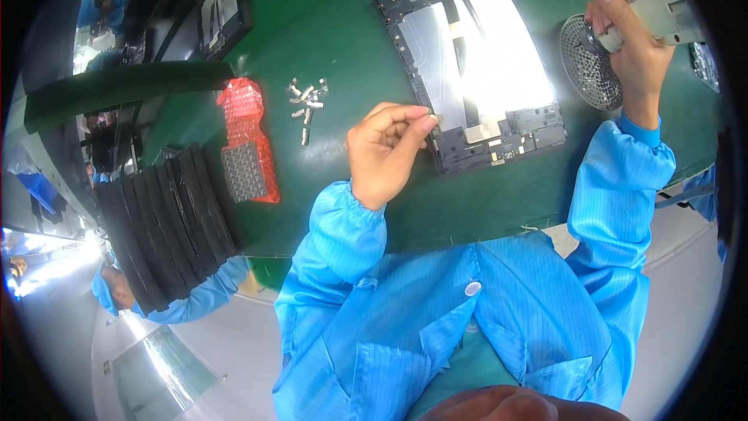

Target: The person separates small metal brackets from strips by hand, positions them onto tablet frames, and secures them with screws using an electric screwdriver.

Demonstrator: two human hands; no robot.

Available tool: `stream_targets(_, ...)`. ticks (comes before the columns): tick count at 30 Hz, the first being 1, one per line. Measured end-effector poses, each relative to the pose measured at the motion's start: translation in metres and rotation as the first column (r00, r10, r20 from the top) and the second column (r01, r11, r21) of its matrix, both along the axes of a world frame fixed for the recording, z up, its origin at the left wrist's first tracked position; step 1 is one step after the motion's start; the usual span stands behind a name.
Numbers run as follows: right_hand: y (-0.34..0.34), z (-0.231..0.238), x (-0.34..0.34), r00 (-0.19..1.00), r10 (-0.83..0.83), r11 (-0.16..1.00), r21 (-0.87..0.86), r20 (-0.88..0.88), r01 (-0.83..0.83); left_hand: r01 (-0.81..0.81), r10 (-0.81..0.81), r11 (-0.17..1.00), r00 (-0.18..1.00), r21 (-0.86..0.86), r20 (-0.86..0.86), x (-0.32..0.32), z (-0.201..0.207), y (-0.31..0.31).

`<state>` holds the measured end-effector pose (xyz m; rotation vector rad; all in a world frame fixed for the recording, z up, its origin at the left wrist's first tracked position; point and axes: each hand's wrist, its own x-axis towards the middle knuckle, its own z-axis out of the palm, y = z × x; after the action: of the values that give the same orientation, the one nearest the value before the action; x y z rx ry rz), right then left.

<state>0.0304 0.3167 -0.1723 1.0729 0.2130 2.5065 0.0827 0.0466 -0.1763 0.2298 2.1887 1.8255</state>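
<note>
A flat, tablet-like device (425,54) lies with its insides exposed on the green work surface, its dark frame around large shiny silver panels. At its lower left edge my left hand (386,148) pinches thumb and forefinger together; whatever is between the tips is too small to make out. My right hand (640,54) is wrapped round a pale grey power tool (668,12), which looks like an electric screwdriver, raised right of the device. Beneath that hand sits a round metal mesh bowl (586,70), partly covered by it.
Several small metallic parts (308,101) lie loose left of the device. Further left are a red bubble-wrap bag (248,113) and a grey textured piece (243,171) on it. A row of black slabs (164,226) stands at the table's left edge, near another person's blue sleeve (206,292).
</note>
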Motion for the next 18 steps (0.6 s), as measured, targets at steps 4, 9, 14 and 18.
stream_targets(4,0.005,0.028,0.032,0.734,-0.586,0.730,0.616,0.343,0.295,-0.014,0.014,1.000,0.999,0.005,0.040,-0.003,-0.001,-0.001)
stream_targets(9,0.011,0.038,0.045,0.100,-0.988,0.128,0.990,0.121,0.066,0.003,-0.003,1.000,1.000,0.000,0.023,-0.002,-0.002,0.002)
stream_targets(14,0.026,0.028,0.041,0.298,-0.953,-0.025,0.992,-0.061,0.123,0.021,-0.017,0.997,0.999,0.070,-0.050,-0.003,-0.008,-0.001)
stream_targets(18,0.021,0.026,0.038,0.288,-0.957,0.002,0.997,-0.022,0.082,-0.003,-0.079,0.974,0.932,-0.226,-0.353,0.001,-0.013,-0.010)
